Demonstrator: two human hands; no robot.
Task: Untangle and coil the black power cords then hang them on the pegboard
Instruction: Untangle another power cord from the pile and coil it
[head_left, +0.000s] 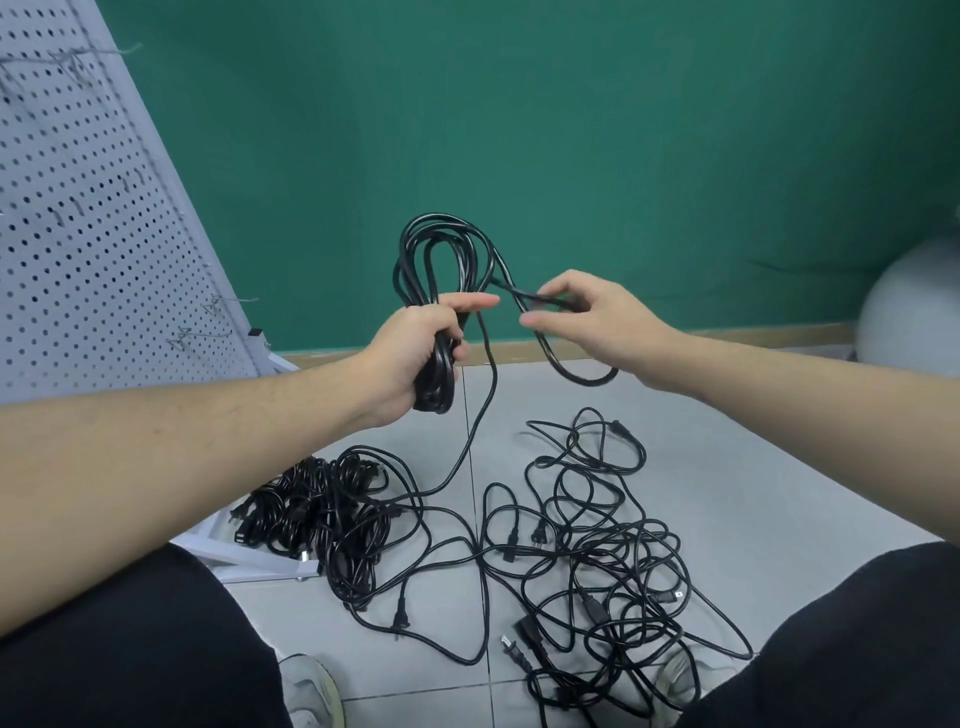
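A cord coil (441, 291) is gripped by the left hand (415, 353). Its free end (540, 301) is pinched by the right hand (597, 322). Coiling is probably underway; another loop must be added.

A grey tiled floor (727, 467) carries tangled black cords (597, 561) beside coiled cords (311, 509).

green wall (571, 130), grey ball (914, 317), tiled floor (727, 467)

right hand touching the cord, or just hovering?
Touching. The head view shows the right hand pinching a strand of the cord between thumb and fingers, with no gap. The strand runs to the coil in the left hand.
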